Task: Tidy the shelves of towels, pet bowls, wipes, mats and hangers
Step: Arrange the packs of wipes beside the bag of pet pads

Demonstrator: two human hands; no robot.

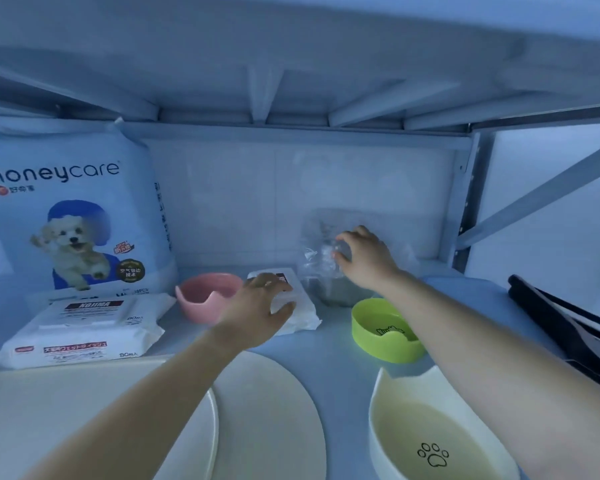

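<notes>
My left hand (257,306) rests on a white pack of wipes (300,313) in the middle of the shelf, fingers curled over its near edge. My right hand (364,254) grips the top of a clear plastic bag (317,261) holding something grey, at the back of the shelf. A pink pet bowl (205,299) stands left of the wipes. A green pet bowl (385,334) sits under my right forearm. A cream bowl with a paw print (430,441) is at the front right.
A large honeycare pad bag (70,209) stands at the back left, with a second wipes pack (84,330) lying before it. Cream mats (267,410) lie at the front. Black hangers (565,327) lie at the right. The upper shelf (291,81) is close overhead.
</notes>
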